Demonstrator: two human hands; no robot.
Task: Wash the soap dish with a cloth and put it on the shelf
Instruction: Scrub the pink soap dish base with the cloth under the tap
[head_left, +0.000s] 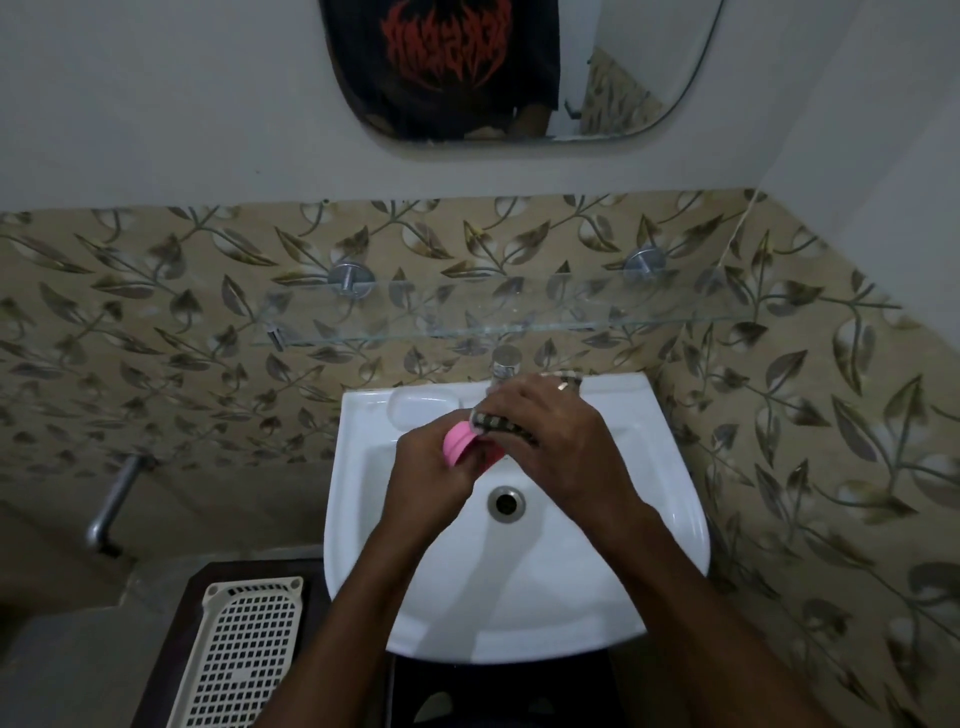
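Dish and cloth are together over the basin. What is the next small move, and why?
Probably wipe the cloth across the pink soap dish: the right hand grips the cloth against it while the left hand holds it over the sink, so washing seems unfinished.

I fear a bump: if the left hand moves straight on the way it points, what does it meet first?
Probably the cloth in the right hand, which lies against the soap dish the left hand holds; the tap is behind, depth unclear.
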